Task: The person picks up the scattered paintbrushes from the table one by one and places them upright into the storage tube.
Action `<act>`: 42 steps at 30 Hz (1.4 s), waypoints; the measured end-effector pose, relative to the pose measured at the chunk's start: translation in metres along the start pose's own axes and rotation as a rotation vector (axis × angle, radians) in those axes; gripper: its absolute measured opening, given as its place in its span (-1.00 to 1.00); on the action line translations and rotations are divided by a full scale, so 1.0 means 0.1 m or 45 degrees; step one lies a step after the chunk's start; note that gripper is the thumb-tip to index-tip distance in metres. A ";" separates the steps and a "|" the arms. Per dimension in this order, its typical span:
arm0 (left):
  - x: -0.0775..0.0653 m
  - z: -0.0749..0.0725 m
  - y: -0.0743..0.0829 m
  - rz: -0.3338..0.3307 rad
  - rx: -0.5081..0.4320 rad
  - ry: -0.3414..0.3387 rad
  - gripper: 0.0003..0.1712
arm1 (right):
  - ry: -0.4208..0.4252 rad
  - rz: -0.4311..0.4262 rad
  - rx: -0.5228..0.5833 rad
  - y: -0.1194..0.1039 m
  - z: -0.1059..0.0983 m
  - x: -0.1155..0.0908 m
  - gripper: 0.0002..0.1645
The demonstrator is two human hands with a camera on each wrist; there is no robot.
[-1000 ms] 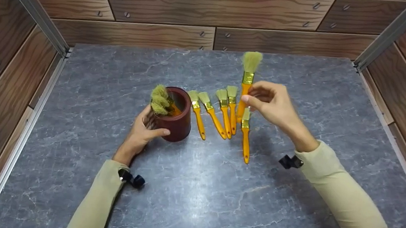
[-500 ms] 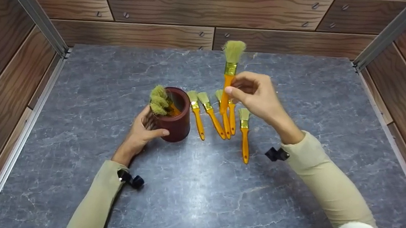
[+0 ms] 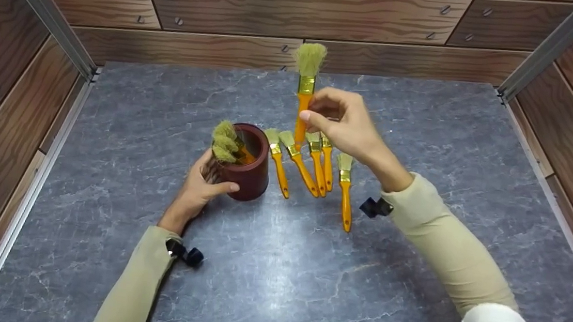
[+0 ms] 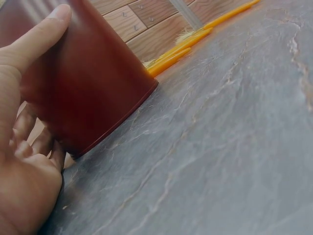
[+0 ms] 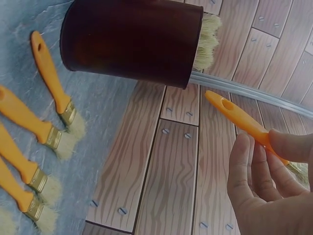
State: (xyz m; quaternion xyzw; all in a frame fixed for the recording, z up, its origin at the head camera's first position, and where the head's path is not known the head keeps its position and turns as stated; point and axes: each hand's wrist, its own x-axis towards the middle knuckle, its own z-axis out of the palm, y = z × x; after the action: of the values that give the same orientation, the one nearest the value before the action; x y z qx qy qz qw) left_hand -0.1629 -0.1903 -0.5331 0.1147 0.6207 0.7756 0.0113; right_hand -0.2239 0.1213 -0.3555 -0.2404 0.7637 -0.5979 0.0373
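Observation:
A dark red cylindrical cup (image 3: 251, 181) stands upright on the table, and brushes with bristles up (image 3: 225, 140) lean inside it against its left rim. Around the cup's left side curls my left hand (image 3: 195, 189), its thumb along the front; the left wrist view shows the same grip on the cup (image 4: 93, 78). My right hand (image 3: 344, 124) pinches a paintbrush (image 3: 304, 100) by its orange handle, bristles upward, in the air above the lying brushes. In the right wrist view the handle end of this paintbrush (image 5: 239, 117) points toward the cup.
Several orange-handled brushes (image 3: 280, 173) lie in a loose fan right of the cup, with one brush (image 3: 346, 202) a little apart at the right. The grey marbled table (image 3: 275, 284) is bounded by wood-patterned walls (image 3: 299, 14) and metal corner posts.
My right hand has carried the paintbrush left and farther up in the head view, from over the rightmost brush toward the cup. The left hand and the cup stay in place.

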 end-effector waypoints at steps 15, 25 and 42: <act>0.01 0.00 -0.01 0.004 0.001 0.007 0.19 | -0.030 -0.132 -0.038 -0.17 0.28 0.22 -0.84; 0.01 0.01 0.00 -0.024 -0.014 0.010 0.22 | -0.070 -0.238 -0.158 -0.20 0.55 0.32 -0.86; 0.01 0.00 -0.02 -0.004 -0.006 -0.003 0.22 | -0.093 -0.275 -0.284 0.06 0.80 0.43 -0.92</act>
State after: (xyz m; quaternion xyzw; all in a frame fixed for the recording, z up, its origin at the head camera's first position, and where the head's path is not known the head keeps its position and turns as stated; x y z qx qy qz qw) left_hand -0.1643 -0.1896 -0.5344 0.1147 0.6191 0.7768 0.0134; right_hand -0.2359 0.0332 -0.3737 -0.3453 0.7932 -0.5009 -0.0264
